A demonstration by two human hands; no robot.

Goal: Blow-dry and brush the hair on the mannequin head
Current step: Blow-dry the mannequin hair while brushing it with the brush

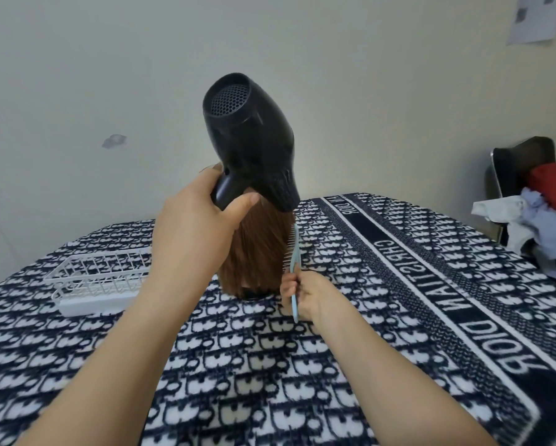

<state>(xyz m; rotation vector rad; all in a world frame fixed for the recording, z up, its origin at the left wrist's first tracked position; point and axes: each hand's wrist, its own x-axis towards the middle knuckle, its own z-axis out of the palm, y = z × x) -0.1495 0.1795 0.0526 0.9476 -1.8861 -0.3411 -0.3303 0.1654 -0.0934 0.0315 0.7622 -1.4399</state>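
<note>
The mannequin head (257, 249) with straight brown hair stands on the patterned table, its face hidden from me. My left hand (196, 226) grips the handle of a black hair dryer (251, 140), raised above the head with its nozzle pointing down at the hair's right side. My right hand (305, 294) holds a light blue brush (295, 252) by its handle, upright, with the bristles against the right edge of the hair.
A white wire basket (99, 281) lies on the table left of the mannequin. The table carries a dark blue and white patterned cloth (399, 284). At the far right a dark chair (521, 169) holds a pile of clothes (547, 220). A pale wall is behind.
</note>
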